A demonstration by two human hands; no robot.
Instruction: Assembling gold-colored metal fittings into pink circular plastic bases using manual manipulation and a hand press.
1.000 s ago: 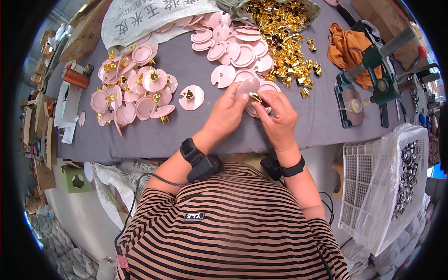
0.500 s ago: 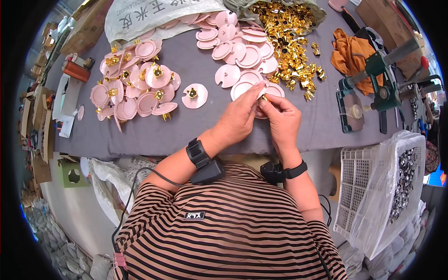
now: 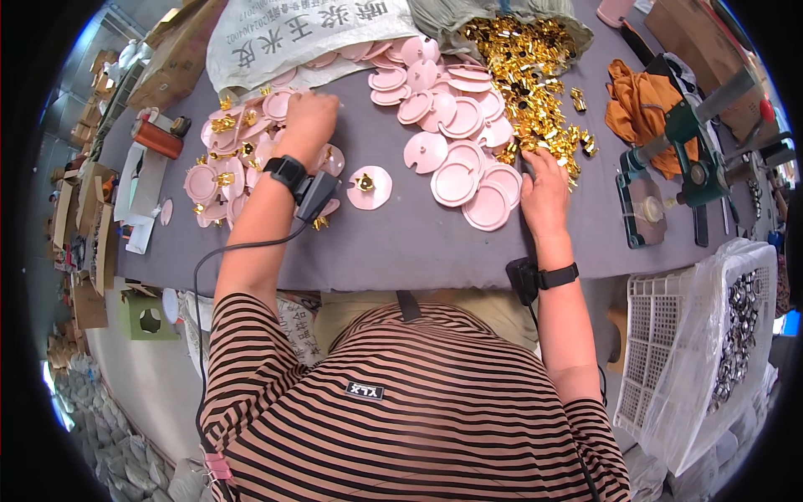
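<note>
My left hand is flat, palm down, on the pile of finished discs, the pink ones with gold clips on top, far left of the worktop; fingers curled down onto the discs, can't tell if they grip one. Right hand is down at the edge of the gold clip heap, fingertips in the loose clips, spread narrow; whether they hold a clip is hidden. Just left of that hand: bare pink discs, overlapping, running up toward a white sack. Between my hands one lone disc with a gold clip in its centre, lying flat, apart from both piles. Black bands on both wrists, a cable running off the left one. Further right: green hand press, orange cloth behind it. Off the worktop's right edge, a white crate lined with clear plastic, small dark metal parts inside. Far left edge: copper wire spool on its side.
</note>
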